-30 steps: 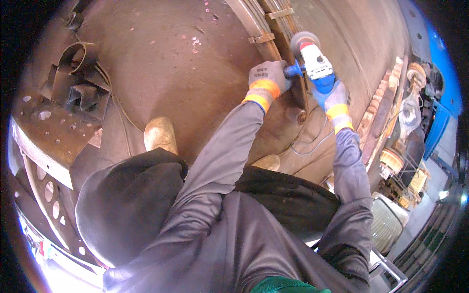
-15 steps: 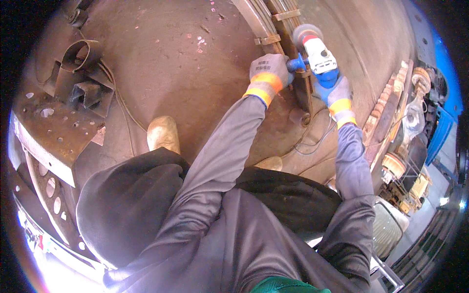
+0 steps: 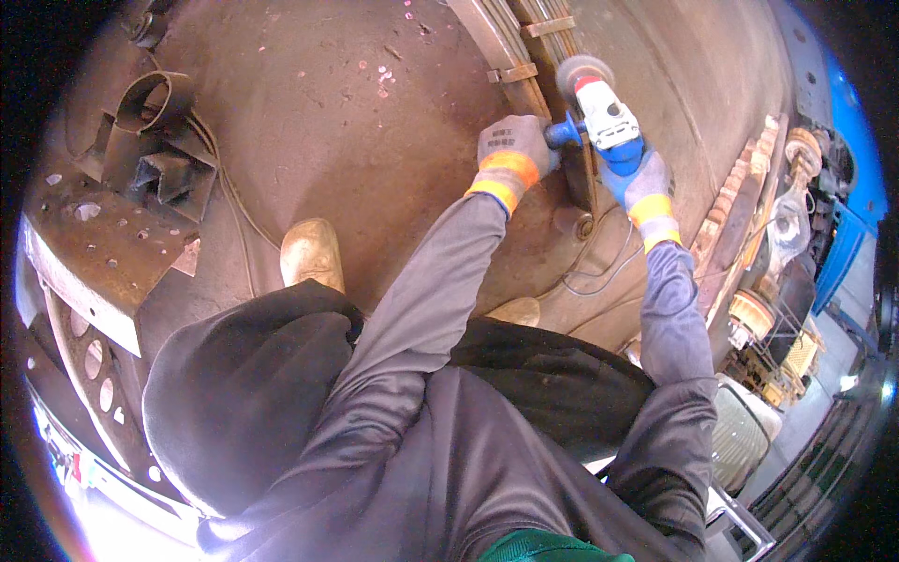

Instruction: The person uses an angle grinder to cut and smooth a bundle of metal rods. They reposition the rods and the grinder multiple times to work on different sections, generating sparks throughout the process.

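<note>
Both my hands wear grey gloves with orange and yellow cuffs, and both are on one angle grinder (image 3: 609,117). My left hand (image 3: 517,150) is closed round its blue side handle (image 3: 566,131). Farther right, my right hand (image 3: 641,180) wraps the blue rear of the body. A round grey wheel (image 3: 585,79) sits at the tool's far end, over a bundle of long rusty leaf springs (image 3: 524,89) with metal clamps (image 3: 548,26) round it. Whether the wheel touches the metal I cannot tell. The near end of the springs has a rolled eye (image 3: 582,225).
A thin cable (image 3: 599,286) trails over the brown floor near my right forearm. At left stand a rusty perforated bracket (image 3: 122,253) and a short pipe piece (image 3: 154,101). Wooden beams (image 3: 740,197), an axle part (image 3: 796,211) and blue metalwork (image 3: 847,253) lie at right.
The grinder has shifted slightly left and nearer to me, its wheel included. My right hand has moved with it, and my left hand has dropped a little nearer. Both keep their grip.
</note>
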`<act>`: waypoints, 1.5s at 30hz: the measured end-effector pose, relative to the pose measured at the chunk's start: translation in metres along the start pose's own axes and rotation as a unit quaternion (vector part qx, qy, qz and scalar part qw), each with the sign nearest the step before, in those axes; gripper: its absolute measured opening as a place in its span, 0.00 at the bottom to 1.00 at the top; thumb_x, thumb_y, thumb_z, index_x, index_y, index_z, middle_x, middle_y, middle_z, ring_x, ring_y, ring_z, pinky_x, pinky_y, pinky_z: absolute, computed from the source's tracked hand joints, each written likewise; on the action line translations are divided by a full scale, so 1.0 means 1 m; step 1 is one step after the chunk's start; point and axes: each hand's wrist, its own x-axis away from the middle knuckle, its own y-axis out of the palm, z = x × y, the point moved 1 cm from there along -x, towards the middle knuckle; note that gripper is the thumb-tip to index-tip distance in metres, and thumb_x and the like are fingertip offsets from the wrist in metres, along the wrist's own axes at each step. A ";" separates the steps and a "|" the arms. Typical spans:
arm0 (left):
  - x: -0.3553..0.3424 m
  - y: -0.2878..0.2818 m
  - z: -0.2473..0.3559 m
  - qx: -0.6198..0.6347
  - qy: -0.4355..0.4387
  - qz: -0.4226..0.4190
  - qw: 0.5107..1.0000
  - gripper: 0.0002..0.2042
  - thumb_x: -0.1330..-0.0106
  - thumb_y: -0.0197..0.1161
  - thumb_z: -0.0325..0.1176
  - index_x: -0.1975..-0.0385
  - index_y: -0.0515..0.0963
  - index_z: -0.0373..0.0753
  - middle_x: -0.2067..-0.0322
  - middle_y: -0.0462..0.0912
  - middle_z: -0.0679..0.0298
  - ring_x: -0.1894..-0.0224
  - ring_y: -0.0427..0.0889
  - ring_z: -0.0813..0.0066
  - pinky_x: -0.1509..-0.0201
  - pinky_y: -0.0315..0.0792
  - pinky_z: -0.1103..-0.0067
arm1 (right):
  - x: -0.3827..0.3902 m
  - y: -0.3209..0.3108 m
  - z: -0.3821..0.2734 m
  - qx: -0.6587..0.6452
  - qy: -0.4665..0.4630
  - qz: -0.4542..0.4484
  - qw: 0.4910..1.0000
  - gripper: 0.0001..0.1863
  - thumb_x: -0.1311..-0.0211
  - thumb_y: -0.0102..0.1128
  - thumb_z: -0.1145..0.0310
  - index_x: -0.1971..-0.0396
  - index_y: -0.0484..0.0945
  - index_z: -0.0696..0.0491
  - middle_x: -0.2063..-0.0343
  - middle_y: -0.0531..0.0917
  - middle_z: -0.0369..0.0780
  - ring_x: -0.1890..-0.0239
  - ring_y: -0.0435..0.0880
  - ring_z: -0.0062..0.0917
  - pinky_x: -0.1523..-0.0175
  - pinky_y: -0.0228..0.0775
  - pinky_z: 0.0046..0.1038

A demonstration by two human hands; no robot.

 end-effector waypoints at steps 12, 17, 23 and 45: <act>-0.022 -0.032 -0.011 -0.009 0.011 0.064 0.998 0.13 0.38 0.65 0.47 0.57 0.89 0.55 0.58 0.90 0.57 0.55 0.89 0.53 0.48 0.81 0.61 | -0.019 -0.014 -0.045 0.018 0.001 0.026 0.999 0.31 0.54 0.75 0.58 0.46 0.82 0.48 0.54 0.88 0.52 0.49 0.87 0.50 0.44 0.79 0.45; -0.018 -0.022 -0.008 -0.003 0.016 0.048 0.999 0.13 0.38 0.64 0.48 0.59 0.89 0.55 0.58 0.90 0.56 0.54 0.89 0.53 0.48 0.81 0.61 | -0.013 -0.009 -0.035 0.038 -0.006 0.057 0.998 0.27 0.53 0.74 0.57 0.51 0.84 0.51 0.58 0.89 0.51 0.52 0.88 0.48 0.48 0.79 0.42; -0.004 -0.001 -0.002 0.002 0.005 0.002 1.000 0.14 0.40 0.66 0.43 0.57 0.89 0.52 0.56 0.89 0.55 0.53 0.88 0.52 0.46 0.81 0.61 | 0.020 -0.024 -0.032 0.037 0.060 0.003 0.997 0.28 0.55 0.75 0.57 0.51 0.84 0.50 0.58 0.89 0.51 0.52 0.88 0.48 0.48 0.79 0.43; 0.003 -0.025 -0.019 0.030 -0.054 0.010 0.998 0.16 0.40 0.67 0.46 0.55 0.89 0.50 0.54 0.89 0.53 0.51 0.88 0.51 0.43 0.79 0.62 | 0.005 -0.028 -0.071 0.105 0.010 -0.037 0.994 0.31 0.55 0.73 0.59 0.47 0.81 0.50 0.52 0.87 0.52 0.47 0.86 0.49 0.41 0.78 0.45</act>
